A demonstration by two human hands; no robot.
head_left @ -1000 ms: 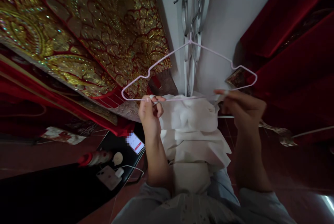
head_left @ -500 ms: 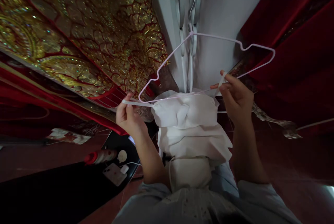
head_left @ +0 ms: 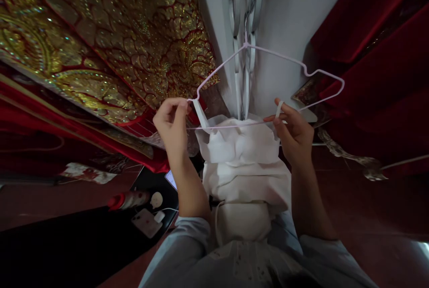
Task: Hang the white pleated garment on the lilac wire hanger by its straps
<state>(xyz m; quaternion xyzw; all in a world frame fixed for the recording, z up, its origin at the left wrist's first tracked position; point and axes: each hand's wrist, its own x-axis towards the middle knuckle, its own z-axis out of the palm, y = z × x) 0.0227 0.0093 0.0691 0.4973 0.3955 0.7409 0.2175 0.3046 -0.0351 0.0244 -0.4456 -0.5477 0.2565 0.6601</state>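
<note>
A pale pink clothes hanger (head_left: 321, 71) hangs by its metal hook in front of me. Below it droops a white ruffled garment (head_left: 246, 145) with thin straps. The garment's left strap (head_left: 201, 114) is looped over the hanger's left arm, near the notch. At that arm's end, my left hand (head_left: 174, 118) pinches the hanger, its fingertips partly hidden. The right strap (head_left: 279, 110) runs around a finger of my right hand (head_left: 295, 133), which is closed on it beside the hanger's lower bar.
Gold-sequinned red garments (head_left: 134, 33) hang at left, dark red cloth (head_left: 375, 64) at right. White metal bars (head_left: 237, 78) stand behind the hanger. A black table (head_left: 83, 239) at lower left bears a phone (head_left: 147, 223), a white charger (head_left: 159, 216) and a red-capped bottle (head_left: 129, 200).
My left hand has moved up and right, bringing the left strap over the hanger's arm. The hanger has tilted slightly. My right hand has shifted a little left with its strap.
</note>
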